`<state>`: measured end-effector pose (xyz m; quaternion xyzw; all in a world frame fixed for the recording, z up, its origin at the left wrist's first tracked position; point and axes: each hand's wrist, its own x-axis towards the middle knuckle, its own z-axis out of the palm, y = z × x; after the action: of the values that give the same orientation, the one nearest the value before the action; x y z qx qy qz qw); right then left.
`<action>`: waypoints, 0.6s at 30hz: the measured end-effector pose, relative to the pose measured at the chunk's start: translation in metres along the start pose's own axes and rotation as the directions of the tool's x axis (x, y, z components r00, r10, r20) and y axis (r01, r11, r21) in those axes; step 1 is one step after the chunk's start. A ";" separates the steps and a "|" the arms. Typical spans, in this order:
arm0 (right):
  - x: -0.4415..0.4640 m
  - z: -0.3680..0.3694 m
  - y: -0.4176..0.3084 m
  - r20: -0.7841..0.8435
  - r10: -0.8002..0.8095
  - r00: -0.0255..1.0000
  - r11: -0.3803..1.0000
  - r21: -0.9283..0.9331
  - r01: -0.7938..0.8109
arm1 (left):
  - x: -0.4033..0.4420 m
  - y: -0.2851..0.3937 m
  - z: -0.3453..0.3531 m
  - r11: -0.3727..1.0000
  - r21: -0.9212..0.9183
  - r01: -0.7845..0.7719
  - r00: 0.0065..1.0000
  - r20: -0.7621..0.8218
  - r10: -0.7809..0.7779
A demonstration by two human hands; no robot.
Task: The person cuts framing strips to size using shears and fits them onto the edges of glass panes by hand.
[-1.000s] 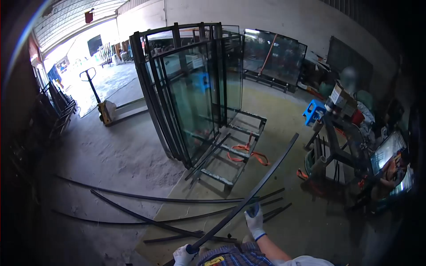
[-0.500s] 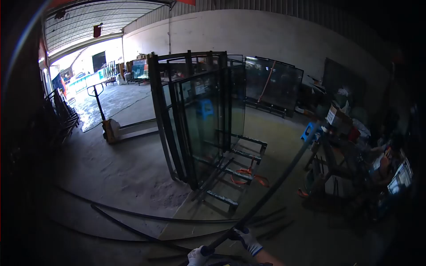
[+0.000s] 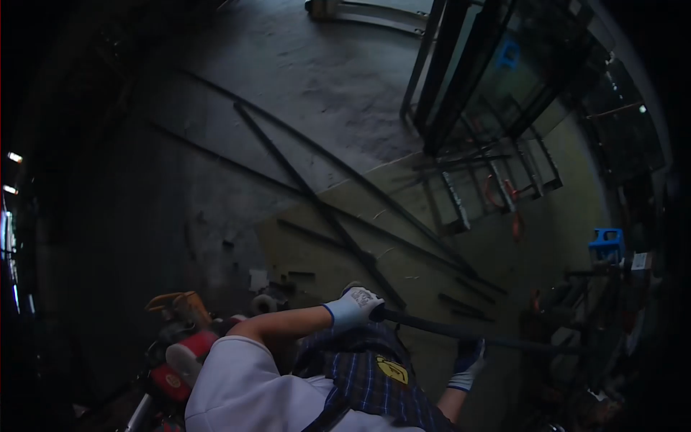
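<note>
A long dark strip [image 3: 432, 325] runs from the middle of the view to the right, in front of the checked apron [image 3: 360, 367]. My left hand [image 3: 358, 304], in a white glove with a dark palm, is wrapped round its near end. Farther along, my right hand [image 3: 469, 356], gloved too, grips the same strip from below. Several more long dark strips [image 3: 288, 169] lie crossed on the floor ahead, with a few short pieces [image 3: 466, 306] near their right ends.
A rack with glass panes [image 3: 461, 65] stands at the upper right, its base bars [image 3: 455, 201] reaching out over the floor. A blue stool [image 3: 607, 245] is at the right. Red and orange equipment [image 3: 173, 381] sits at the lower left. Pallet truck forks [image 3: 381, 16] show at the top.
The view has tipped down and turned, so the rack now sits at the upper right. The held strip has swung from slanting up and away to pointing right. Both hands remain on it.
</note>
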<state>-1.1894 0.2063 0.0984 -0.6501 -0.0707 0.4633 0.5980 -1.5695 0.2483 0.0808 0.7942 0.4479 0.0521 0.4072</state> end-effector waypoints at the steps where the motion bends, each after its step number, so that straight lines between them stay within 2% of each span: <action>1: 0.006 -0.016 0.010 -0.023 0.039 0.999 0.999 0.016 -0.038 | 0.000 -0.001 0.005 1.000 -0.006 0.017 0.998 0.060 -0.016; 5: 0.017 -0.083 0.061 -0.079 0.196 0.977 0.977 0.104 -0.188 | -0.013 0.005 0.041 0.990 -0.108 0.091 0.976 0.206 -0.067; 6: 0.018 -0.096 0.073 -0.082 0.223 0.971 0.969 0.129 -0.211 | -0.018 0.010 0.046 0.973 -0.167 0.159 0.964 0.238 -0.117; 11: 0.012 -0.144 0.129 -0.111 0.342 0.933 0.910 0.286 -0.300 | -0.012 0.026 0.078 0.968 -0.083 0.236 0.898 0.399 -0.185; 13: 0.006 -0.156 0.146 -0.055 0.336 0.940 0.892 0.339 -0.299 | -0.004 0.021 0.108 0.976 -0.078 0.202 0.912 0.379 -0.158; 14: 0.004 -0.171 0.163 0.214 0.301 0.929 0.824 0.431 -0.366 | 0.002 0.021 0.121 0.980 -0.068 0.186 0.909 0.391 -0.145; 16: -0.013 -0.142 0.179 -0.091 0.379 0.921 0.890 0.309 -0.335 | 0.022 0.028 0.144 0.980 -0.084 0.178 0.908 0.398 -0.131; 17: -0.021 -0.125 0.183 -0.218 0.435 0.874 0.895 0.213 -0.392 | 0.034 0.030 0.157 0.980 -0.095 0.176 0.906 0.404 -0.124; 18: -0.023 -0.112 0.191 -0.198 0.435 0.878 0.899 0.148 -0.412 | 0.049 0.027 0.173 0.977 -0.107 0.187 0.903 0.410 -0.128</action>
<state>-1.2133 0.0594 -0.0669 -0.6668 0.1656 0.5090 0.5185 -1.4447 0.1741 -0.0293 0.7177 0.4129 -0.1126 0.5493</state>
